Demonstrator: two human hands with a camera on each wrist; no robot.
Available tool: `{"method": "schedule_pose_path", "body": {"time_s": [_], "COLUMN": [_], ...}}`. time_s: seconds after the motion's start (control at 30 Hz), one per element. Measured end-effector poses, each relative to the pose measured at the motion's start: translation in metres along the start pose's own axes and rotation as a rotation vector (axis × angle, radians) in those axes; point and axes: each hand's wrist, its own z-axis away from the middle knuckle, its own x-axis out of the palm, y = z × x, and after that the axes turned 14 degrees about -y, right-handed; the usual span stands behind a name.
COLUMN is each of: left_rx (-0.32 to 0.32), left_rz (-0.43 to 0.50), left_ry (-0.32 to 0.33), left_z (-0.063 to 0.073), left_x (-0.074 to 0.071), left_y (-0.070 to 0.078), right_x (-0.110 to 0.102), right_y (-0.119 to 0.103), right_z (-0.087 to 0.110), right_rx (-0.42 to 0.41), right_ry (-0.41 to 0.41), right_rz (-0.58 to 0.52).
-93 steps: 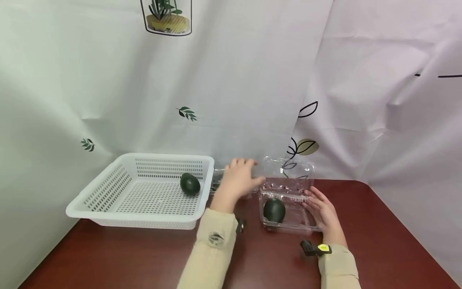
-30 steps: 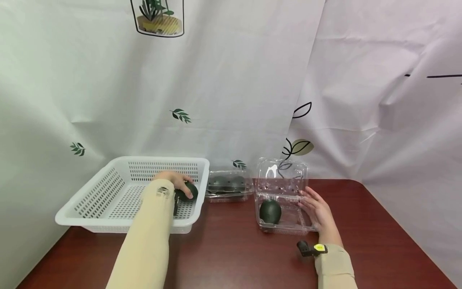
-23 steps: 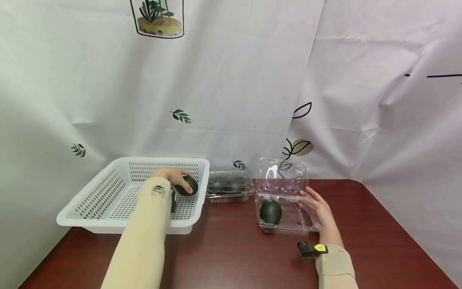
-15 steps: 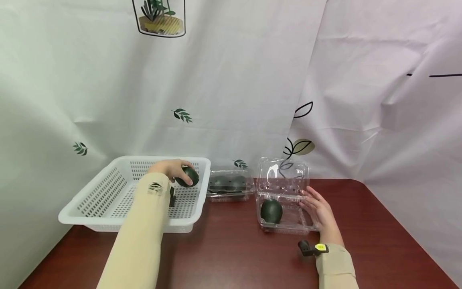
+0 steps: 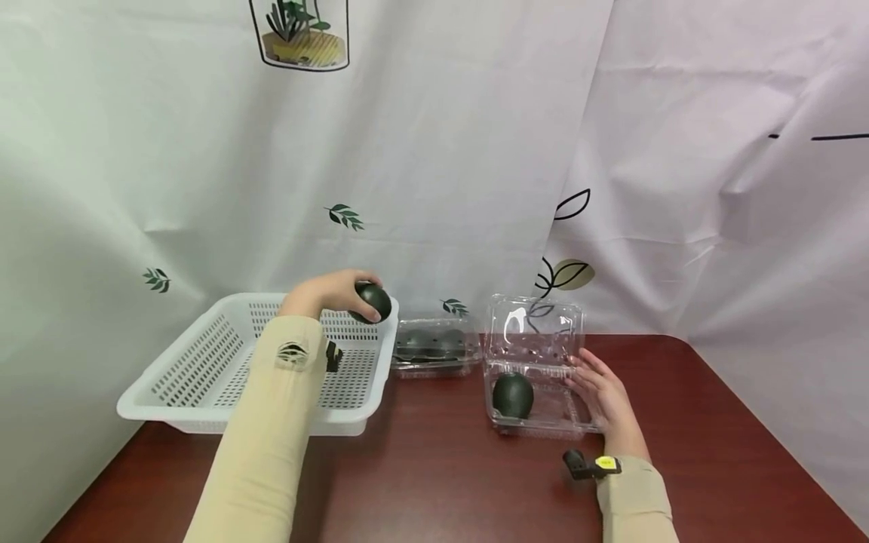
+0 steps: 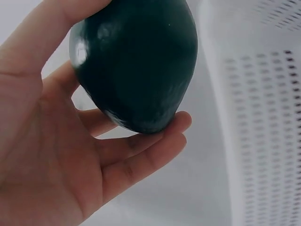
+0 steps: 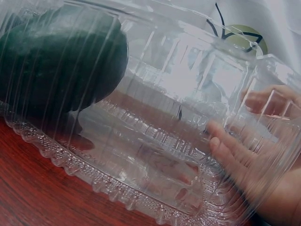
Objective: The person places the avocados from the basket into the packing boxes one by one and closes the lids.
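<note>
My left hand [image 5: 326,294] holds a dark green avocado [image 5: 375,302] above the right rim of a white plastic basket [image 5: 183,415]. In the left wrist view, curled fingers and thumb wrap the avocado [image 6: 136,61], with the basket's slotted wall to its right. My right hand [image 5: 609,398] rests at the right side of a clear clamshell container [image 5: 560,403], its fingers extended. The container's lid [image 5: 536,328] stands up behind it. A second avocado [image 5: 512,395] lies in its left half. Through clear plastic, the right wrist view shows the fingertips [image 7: 221,146].
Between basket and open container, near the back cloth, sits another clear clamshell [image 5: 434,369] with dark green avocados inside. The red-brown table [image 5: 434,483] runs to the front. A white printed cloth [image 5: 441,151] hangs behind.
My left hand went from above the table into the basket, gripped the avocado there, and has lifted it up and right to the basket's rim. The right hand stays at the open container.
</note>
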Motion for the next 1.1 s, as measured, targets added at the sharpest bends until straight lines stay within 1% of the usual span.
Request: {"method": "schedule_pose_path", "body": {"time_s": [0.2, 0.3, 0.47, 0.57, 0.63, 0.7, 0.83, 0.87, 0.93, 1.03, 1.07, 1.1], "left_rx": [0.012, 0.015, 0.038, 0.052, 0.057, 0.059, 0.070, 0.073, 0.084, 0.105, 0.109, 0.113], "left_rz": [-0.030, -0.034, -0.045, -0.056, -0.060, -0.061, -0.065, -0.069, -0.071, -0.081, -0.086, -0.093], "left_ry": [0.026, 0.028, 0.032, 0.035, 0.036, 0.035, 0.039, 0.042, 0.048, 0.057, 0.059, 0.062], "left_z": [0.001, 0.001, 0.000, 0.000, -0.001, -0.001, -0.003, -0.003, -0.005, -0.008, -0.009, -0.009], "left_x": [-0.005, -0.006, -0.006, -0.008, -0.008, -0.008, -0.006, -0.005, -0.004, -0.001, 0.001, 0.003], "left_y": [0.021, 0.029, 0.043, 0.052, 0.057, 0.062, 0.070, 0.071, 0.074, 0.079, 0.080, 0.082], "right_x": [0.000, 0.001, 0.001, 0.001, 0.000, -0.002, -0.006, -0.007, -0.007, -0.007, -0.006, -0.005], "right_y": [-0.001, -0.002, -0.003, -0.003, -0.002, 0.000, 0.006, 0.008, 0.009, 0.008, 0.008, 0.007], "right_z": [0.001, 0.001, 0.000, 0.001, 0.000, 0.001, 0.001, 0.001, 0.002, 0.002, 0.002, 0.002], "right_rx": [-0.018, -0.006, 0.027, 0.033, 0.025, 0.000, -0.074, -0.105, -0.124, -0.113, -0.101, -0.070], "right_ry": [-0.015, -0.016, 0.001, 0.006, 0.001, -0.010, -0.055, -0.076, -0.086, -0.068, -0.054, -0.030], "right_rz": [-0.007, -0.011, -0.005, -0.007, -0.011, -0.011, 0.012, 0.000, 0.012, 0.020, 0.018, 0.039]}}
